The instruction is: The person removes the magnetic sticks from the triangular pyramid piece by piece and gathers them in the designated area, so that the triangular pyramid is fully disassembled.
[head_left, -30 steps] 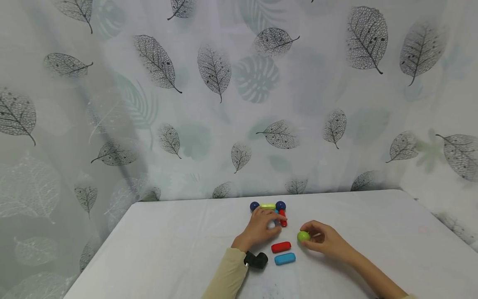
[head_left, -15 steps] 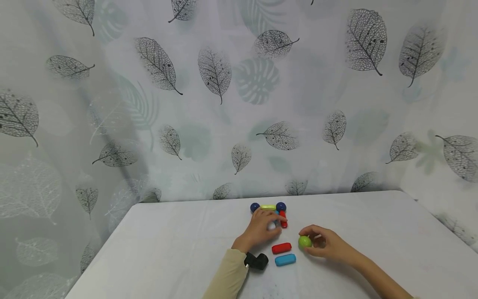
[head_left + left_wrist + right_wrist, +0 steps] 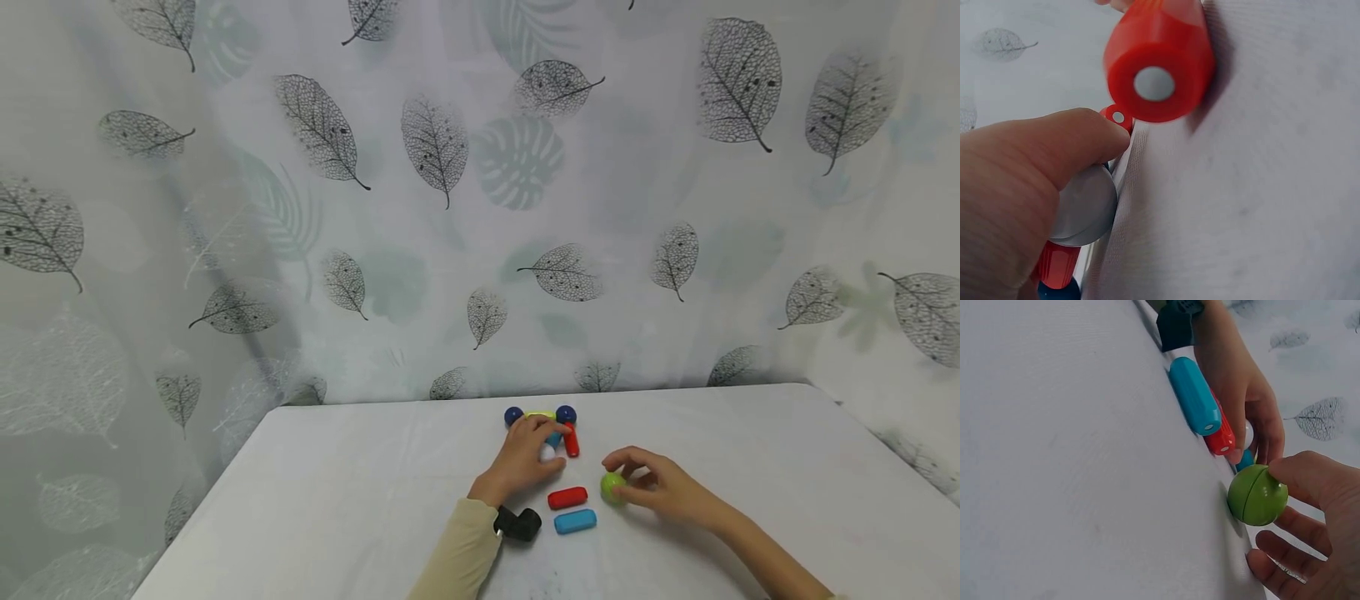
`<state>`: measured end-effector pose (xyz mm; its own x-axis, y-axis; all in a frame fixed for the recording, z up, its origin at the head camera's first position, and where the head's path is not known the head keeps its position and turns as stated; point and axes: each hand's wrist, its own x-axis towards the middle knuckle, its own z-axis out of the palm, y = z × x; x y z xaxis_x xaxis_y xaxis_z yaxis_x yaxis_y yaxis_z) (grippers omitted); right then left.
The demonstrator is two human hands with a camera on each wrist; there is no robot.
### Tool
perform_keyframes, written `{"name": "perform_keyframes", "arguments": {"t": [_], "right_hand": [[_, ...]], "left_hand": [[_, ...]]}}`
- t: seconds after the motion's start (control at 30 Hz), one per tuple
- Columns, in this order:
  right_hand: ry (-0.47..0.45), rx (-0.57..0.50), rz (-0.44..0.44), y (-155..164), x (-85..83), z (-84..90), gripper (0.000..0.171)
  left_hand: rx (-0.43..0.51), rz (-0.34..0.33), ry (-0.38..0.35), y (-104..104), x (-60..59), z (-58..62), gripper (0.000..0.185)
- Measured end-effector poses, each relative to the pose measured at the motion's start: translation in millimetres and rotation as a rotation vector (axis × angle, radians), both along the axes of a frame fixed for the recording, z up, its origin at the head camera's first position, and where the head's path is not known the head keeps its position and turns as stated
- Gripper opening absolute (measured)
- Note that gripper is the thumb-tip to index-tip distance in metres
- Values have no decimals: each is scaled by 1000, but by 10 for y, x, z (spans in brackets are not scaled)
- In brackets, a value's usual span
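My left hand [image 3: 519,460] curls around a white ball [image 3: 547,452], which shows between thumb and fingers. Close by that hand are a blue rod [image 3: 553,441], a red rod [image 3: 572,442], a yellow-green rod [image 3: 542,414] and two dark blue balls [image 3: 566,414]. My right hand [image 3: 660,487] holds a green ball [image 3: 1257,495] low over the tabletop, thumb against its side and a finger behind it. Between the hands lie a loose red rod [image 3: 567,498] and a loose light blue rod [image 3: 575,522], with round metal discs in their ends.
The pieces are on a white-covered table [image 3: 360,483]. Behind it hangs a pale curtain [image 3: 480,208] printed with leaves. A black device [image 3: 519,525] is strapped to the left wrist.
The green ball has come slightly nearer, and the right index finger has lifted from its top. The left index finger has shifted, uncovering more of the blue and red rods beside it.
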<state>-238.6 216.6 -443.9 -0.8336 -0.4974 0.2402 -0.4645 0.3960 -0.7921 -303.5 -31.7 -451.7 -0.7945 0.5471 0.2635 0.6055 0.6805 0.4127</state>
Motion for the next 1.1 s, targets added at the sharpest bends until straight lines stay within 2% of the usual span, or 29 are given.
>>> {"name": "perform_keyframes", "arguments": {"t": [0.13,0.23,0.5,0.67,0.87,1.1], "right_hand": [[-10,3,-7,-37,-10,29,28],[-12,4,-9,-75,-27,42,26],[6,42,-25,-195,-136,107,26],[-2,95,-92,-254,-258,131,23],[-97,128,-208,-296,-393,126,22],[-208,133,-222,-307,-480,157,31]], "left_hand": [[2,1,-15,-2,5,17,41],[-12,1,0,-5,8,16,41],[-21,1,-19,-14,-3,28,42],[7,-11,-59,-18,-16,28,43],[65,-14,-117,-13,-25,11,45],[102,-41,-148,-22,-26,22,49]]}}
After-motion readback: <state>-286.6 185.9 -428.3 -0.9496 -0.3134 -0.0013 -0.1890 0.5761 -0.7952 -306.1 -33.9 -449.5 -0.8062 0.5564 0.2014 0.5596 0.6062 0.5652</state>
